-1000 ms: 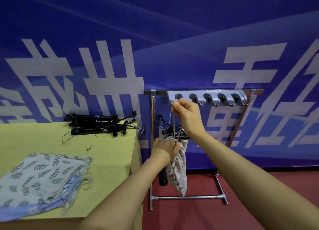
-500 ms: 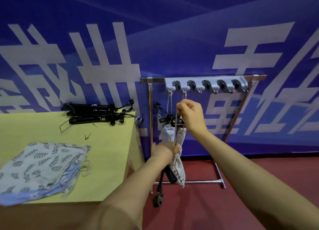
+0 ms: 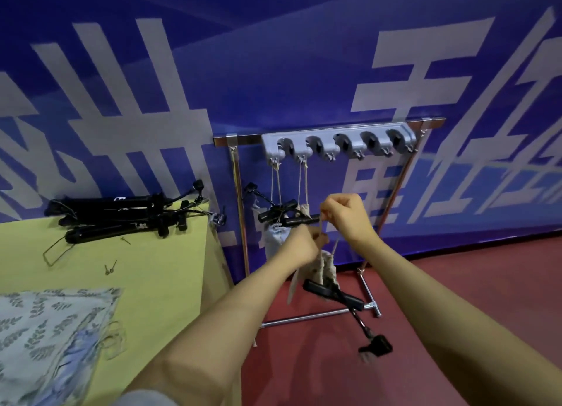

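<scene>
A metal rack stands against the blue wall and carries a grey strip of hooks. Two drawstring pouches with black clip hangers hang by cords from the two leftmost hooks. In front of the rack, both hands hold a third pouch by its drawstrings. My right hand pinches one cord at the top. My left hand grips the cords just below it. A black clip hanger sticks out of the pouch and dangles toward the floor.
A yellow-green table stands on the left. On it lie a pile of black clip hangers, a folded leaf-print cloth, a bent wire and small pins. A red floor spreads to the right.
My right hand came down from the hook strip to mid-rack height. The pouch in my hands dropped lower, and its black hanger now swings out below it. The camera tilted.
</scene>
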A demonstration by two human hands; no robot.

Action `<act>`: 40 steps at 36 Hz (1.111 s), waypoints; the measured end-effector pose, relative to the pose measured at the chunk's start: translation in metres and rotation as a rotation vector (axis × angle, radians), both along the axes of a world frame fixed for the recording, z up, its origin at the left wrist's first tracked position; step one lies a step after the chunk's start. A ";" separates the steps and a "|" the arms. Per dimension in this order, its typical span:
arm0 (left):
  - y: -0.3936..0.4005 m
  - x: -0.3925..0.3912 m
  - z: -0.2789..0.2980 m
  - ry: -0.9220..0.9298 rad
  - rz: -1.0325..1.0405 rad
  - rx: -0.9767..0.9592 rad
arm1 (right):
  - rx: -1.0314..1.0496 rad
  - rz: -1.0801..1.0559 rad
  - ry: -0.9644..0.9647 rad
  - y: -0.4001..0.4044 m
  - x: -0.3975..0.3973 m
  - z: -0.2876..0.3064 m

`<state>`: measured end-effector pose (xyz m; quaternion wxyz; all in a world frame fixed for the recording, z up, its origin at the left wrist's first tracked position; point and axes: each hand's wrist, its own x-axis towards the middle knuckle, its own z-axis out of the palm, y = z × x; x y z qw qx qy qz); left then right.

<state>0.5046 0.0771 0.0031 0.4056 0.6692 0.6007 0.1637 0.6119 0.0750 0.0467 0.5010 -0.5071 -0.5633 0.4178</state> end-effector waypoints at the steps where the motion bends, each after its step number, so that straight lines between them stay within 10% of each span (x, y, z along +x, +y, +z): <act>1: 0.004 0.003 0.000 -0.020 -0.003 -0.011 | -0.003 -0.023 -0.011 0.003 0.003 -0.003; 40: 0.193 0.087 -0.005 -0.169 0.521 0.244 | 0.023 0.069 -0.543 0.217 0.099 -0.053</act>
